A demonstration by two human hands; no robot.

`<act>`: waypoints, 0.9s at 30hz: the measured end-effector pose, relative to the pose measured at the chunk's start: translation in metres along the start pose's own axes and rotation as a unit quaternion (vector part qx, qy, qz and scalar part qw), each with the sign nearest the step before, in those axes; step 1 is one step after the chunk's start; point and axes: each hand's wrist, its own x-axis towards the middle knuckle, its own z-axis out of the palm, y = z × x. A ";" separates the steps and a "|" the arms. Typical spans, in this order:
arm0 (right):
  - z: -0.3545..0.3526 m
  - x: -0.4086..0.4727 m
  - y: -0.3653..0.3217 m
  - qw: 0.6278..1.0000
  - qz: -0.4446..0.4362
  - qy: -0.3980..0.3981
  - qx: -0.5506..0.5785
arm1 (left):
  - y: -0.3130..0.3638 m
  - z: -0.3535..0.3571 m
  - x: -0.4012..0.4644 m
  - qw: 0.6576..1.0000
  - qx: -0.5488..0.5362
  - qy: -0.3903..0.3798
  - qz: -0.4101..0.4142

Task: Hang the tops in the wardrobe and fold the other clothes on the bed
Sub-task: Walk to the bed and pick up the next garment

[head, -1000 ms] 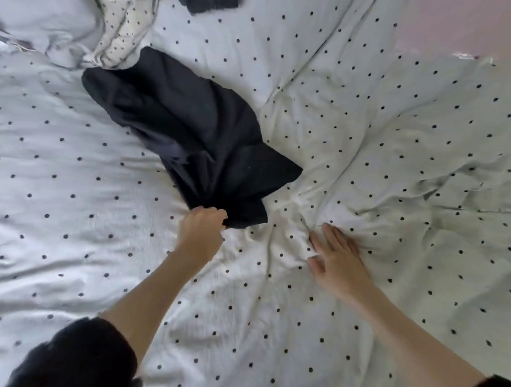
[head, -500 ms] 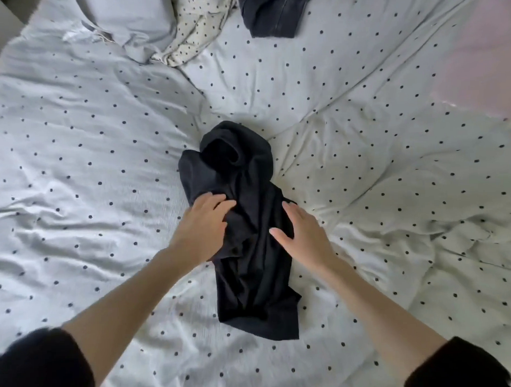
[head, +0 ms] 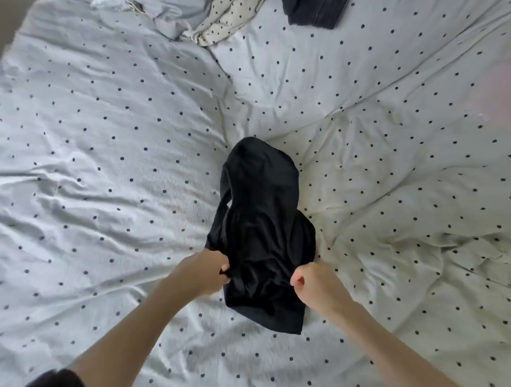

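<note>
A crumpled black garment (head: 261, 222) lies in the middle of the bed (head: 103, 169), which has a white cover with dark dots. My left hand (head: 203, 272) grips the garment's left edge with curled fingers. On the garment's right edge, my right hand (head: 315, 284) is closed in a fist around the fabric. Both hands hold it near its lower end, and the upper part lies bunched on the cover.
At the far edge of the bed lie a pale grey garment (head: 178, 13), a cream dotted garment (head: 228, 23) and a dark navy garment (head: 314, 9). A pink surface (head: 502, 80) shows at the right. The cover is wrinkled.
My left hand dragged the black garment toward me into the bed's middle. Both hands, which lay flat on it half a second ago, have now closed on its two side edges.
</note>
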 end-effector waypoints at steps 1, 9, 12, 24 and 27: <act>-0.008 -0.002 -0.004 1.000 0.017 0.007 -0.014 | 0.000 0.002 -0.005 1.000 0.003 -0.013 0.004; -0.034 0.060 -0.090 0.976 -0.015 0.139 0.165 | 0.004 0.003 -0.001 0.971 -0.122 0.204 -0.007; -0.023 0.083 -0.116 0.975 0.030 0.088 0.202 | 0.004 0.021 -0.011 0.984 -0.156 0.085 0.027; -0.066 0.028 -0.136 0.963 0.004 0.210 0.166 | -0.034 -0.023 -0.077 0.978 -0.142 0.116 0.101; -0.104 -0.001 -0.166 0.966 -0.067 0.211 0.132 | -0.043 -0.050 -0.110 0.951 -0.199 0.209 0.109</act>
